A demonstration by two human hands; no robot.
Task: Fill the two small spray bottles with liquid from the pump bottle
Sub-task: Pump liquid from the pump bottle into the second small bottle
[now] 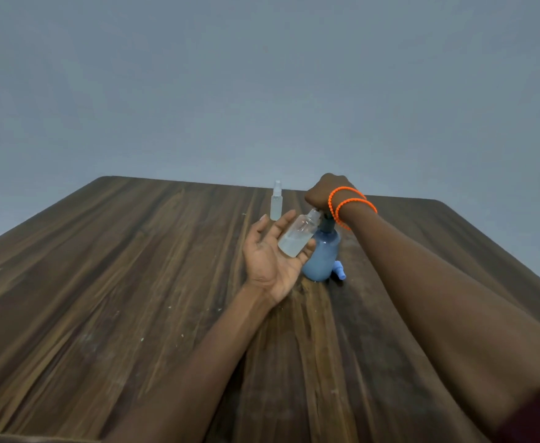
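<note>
My left hand (268, 260) is palm up and holds a small clear spray bottle (297, 238) with its cap off. The bottle is tilted, with its neck up against the pump's spout and a little liquid at its bottom. The blue pump bottle (321, 257) stands on the table just behind this hand. My right hand (321, 191) is curled over the dark pump head from above and hides it. A second small spray bottle (276, 203), capped and holding pale liquid, stands upright farther back.
A small blue spray cap (340, 270) lies on the table to the right of the pump bottle's base. The dark wooden table (134, 266) ends at a far edge just behind the bottles. Orange bead bracelets (348, 203) circle my right wrist.
</note>
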